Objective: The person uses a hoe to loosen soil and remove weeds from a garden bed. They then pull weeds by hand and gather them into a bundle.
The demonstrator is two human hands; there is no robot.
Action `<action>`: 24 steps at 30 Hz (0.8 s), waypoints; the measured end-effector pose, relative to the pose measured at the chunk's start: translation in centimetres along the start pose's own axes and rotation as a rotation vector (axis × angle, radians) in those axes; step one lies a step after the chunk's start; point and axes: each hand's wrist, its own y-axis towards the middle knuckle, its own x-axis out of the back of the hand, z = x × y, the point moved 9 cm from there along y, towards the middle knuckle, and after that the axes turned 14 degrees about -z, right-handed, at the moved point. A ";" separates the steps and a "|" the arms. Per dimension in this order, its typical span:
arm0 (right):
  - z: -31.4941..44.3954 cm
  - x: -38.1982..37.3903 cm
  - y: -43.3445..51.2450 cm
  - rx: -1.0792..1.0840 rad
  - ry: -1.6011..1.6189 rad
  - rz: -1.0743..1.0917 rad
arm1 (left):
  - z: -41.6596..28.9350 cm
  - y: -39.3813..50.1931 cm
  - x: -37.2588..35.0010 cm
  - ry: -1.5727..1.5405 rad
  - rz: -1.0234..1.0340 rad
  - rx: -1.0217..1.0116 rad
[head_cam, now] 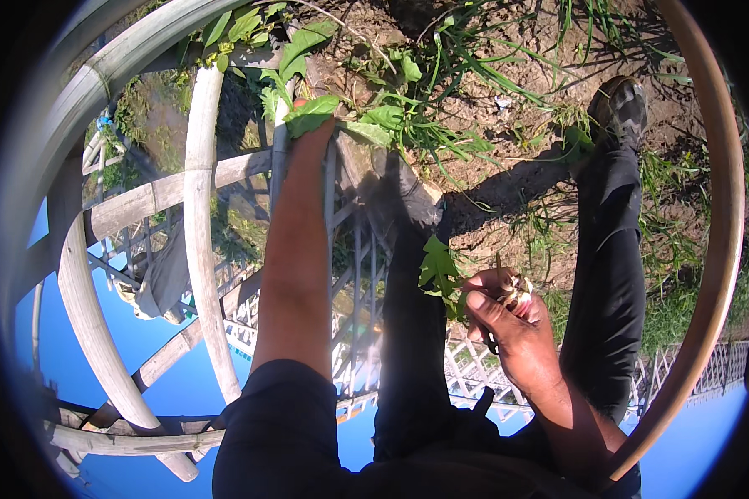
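Note:
My right hand (510, 324) grips a small bunch of pulled plants. Their pale roots and stem ends (519, 292) stick up past the fingers, and a jagged green leaf (438, 267) hangs out on the left side. My left arm stretches away along a bamboo fence, and my left hand (322, 130) is among broad-leaved weeds (312, 116) at its foot. Leaves cover most of that hand, so its fingers and anything in them are hidden.
The bamboo lattice fence (198, 156) stands close on the left. A long curved-looking wooden pole (727, 187) passes by my right arm. Grassy green clumps (468, 56) grow from dry soil (474, 118). My shoes (621, 106) stand apart on the ground.

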 end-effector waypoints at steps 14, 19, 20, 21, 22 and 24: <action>-0.7 -0.1 0.2 0.016 -0.010 0.044 | -6.2 -0.7 5.3 0.201 -0.140 -0.205; -0.3 -0.5 0.2 -0.030 0.035 0.017 | -6.1 -0.6 6.9 -0.066 -0.143 -0.055; -0.3 -0.5 0.2 -0.030 0.026 0.016 | -6.4 -0.4 6.7 -0.048 -0.091 -0.022; -0.3 -0.6 0.1 -0.033 0.013 0.022 | -5.4 -0.3 5.5 -0.015 0.022 0.054; -0.4 -0.8 0.0 -0.036 0.000 0.027 | -4.6 0.0 4.2 0.018 0.134 0.131; -0.4 -1.0 0.1 -0.024 -0.016 0.044 | -4.1 -0.3 4.5 -0.095 0.156 0.305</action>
